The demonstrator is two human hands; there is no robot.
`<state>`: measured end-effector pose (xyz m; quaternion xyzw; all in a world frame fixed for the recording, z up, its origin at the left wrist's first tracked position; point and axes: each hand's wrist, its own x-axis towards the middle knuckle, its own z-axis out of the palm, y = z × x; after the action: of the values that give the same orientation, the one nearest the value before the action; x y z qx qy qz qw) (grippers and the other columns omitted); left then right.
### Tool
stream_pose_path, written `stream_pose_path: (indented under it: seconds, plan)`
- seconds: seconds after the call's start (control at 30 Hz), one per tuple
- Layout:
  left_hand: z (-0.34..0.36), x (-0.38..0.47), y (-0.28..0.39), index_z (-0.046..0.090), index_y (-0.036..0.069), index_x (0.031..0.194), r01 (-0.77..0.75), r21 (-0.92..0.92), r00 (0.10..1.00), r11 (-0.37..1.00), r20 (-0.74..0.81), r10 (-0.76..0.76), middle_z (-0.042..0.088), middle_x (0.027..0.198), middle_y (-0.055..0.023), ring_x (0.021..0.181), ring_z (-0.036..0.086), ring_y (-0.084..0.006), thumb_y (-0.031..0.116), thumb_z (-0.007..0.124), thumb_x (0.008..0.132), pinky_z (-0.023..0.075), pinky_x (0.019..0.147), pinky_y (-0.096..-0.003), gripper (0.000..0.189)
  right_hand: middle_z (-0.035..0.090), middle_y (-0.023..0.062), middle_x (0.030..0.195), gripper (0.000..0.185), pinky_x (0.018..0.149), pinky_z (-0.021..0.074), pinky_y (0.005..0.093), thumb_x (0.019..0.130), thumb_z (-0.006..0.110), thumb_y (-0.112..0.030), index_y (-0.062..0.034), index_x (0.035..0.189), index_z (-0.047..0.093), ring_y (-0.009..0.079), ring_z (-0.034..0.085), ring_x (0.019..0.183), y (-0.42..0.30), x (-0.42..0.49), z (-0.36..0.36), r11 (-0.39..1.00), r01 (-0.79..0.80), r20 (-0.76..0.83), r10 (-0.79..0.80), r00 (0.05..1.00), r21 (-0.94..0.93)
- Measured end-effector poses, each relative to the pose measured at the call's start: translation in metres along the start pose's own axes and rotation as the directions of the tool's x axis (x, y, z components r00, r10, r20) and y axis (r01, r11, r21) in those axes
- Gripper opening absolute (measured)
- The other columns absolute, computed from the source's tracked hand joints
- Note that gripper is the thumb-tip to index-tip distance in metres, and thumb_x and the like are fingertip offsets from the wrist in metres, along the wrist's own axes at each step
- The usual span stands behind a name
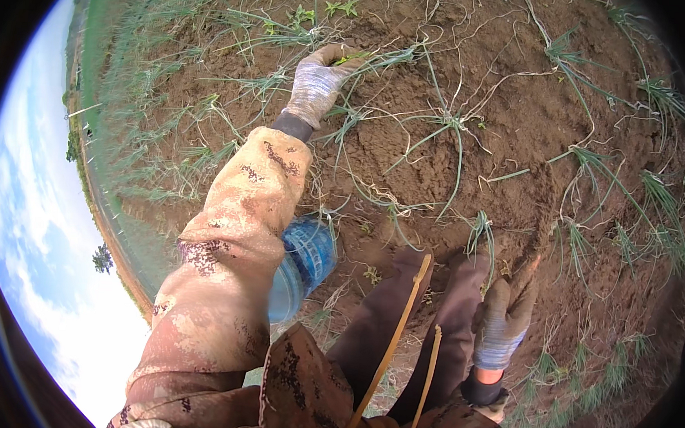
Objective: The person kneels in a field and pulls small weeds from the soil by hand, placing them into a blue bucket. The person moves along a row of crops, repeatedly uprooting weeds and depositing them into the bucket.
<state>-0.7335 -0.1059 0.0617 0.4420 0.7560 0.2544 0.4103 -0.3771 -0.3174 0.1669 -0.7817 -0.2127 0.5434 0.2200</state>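
Note:
My left hand (318,83), in a soiled knit work glove, reaches down to the brown soil (399,153) among onion plants. Between its thumb and fingers is a small yellow-green weed (351,58); its fingertips are partly hidden. An onion plant (411,54) spreads its leaves just right of that hand. My right hand (506,315), gloved the same way, is low beside my right leg, with thumb and fingers apart and nothing visible between them. Nearest to it stands a small onion plant (480,225). Another onion plant (453,122) lies between the hands, its leaves splayed.
A blue translucent plastic container (310,253) sits by my left forearm, partly covered by the sleeve. My dark trouser legs (372,310) and yellow drawstrings (396,341) are below. Leafy weeds (301,17) grow at the top. Dense onion rows (609,371) stand at lower right.

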Motion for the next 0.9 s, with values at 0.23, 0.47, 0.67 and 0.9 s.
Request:
stream_pose_path:
  seconds: [0.23,0.47,0.67,0.9]
  plan:
    - [-0.049,-0.059,0.041,0.061,0.003,0.106,0.102,-0.366,0.991,0.925,-0.046,-0.128,0.066,0.083,-0.0029,0.058,0.053,-0.004,0.006,0.07,0.085,0.0396,0.048,-0.0187,0.023,0.054,0.0026,0.066,0.038,0.052,0.0427,0.0272,0.09,0.06,-0.017,0.0032,0.121,0.051,0.0085,0.048,0.058,-0.008,-0.009,-0.018,0.995,0.097,-0.001,-0.097,0.995,0.011]
    - [-0.105,-0.148,0.051,0.057,0.001,0.106,0.189,-0.918,0.982,0.349,0.168,-0.089,0.061,0.093,-0.0092,0.053,0.035,-0.0051,0.013,0.063,0.09,0.0293,0.041,-0.0179,0.021,0.062,0.0046,0.078,0.045,0.054,0.0469,0.0294,0.092,0.058,-0.014,0.0005,0.133,0.047,0.0128,0.056,0.06,-0.015,0.006,-0.031,0.92,0.293,0.111,-0.273,0.956,-0.26]
    - [-0.046,-0.226,0.039,0.053,-0.004,0.106,0.475,-0.852,0.876,0.22,0.433,-0.214,0.06,0.095,-0.0113,0.052,0.034,-0.006,0.008,0.058,0.084,0.0296,0.04,-0.018,0.025,0.065,0.0294,0.088,0.037,0.067,0.0529,0.0514,0.09,0.059,-0.022,-0.0041,0.121,0.047,0.0486,0.063,0.081,-0.011,0.109,-0.003,0.535,0.589,0.343,-0.492,0.8,-0.606]
    - [0.084,-0.266,0.008,0.055,0.007,0.101,0.776,-0.581,0.627,0.246,0.669,-0.399,0.054,0.07,-0.0019,0.047,0.039,-0.0062,0.007,0.055,0.084,0.0287,0.039,-0.0209,0.017,0.066,0.0281,0.095,0.048,0.074,0.0546,0.0462,0.082,0.059,-0.018,0.0013,0.126,0.052,0.0407,0.067,0.085,-0.075,0.227,0.069,0.2,0.65,0.643,-0.107,0.758,-0.733]
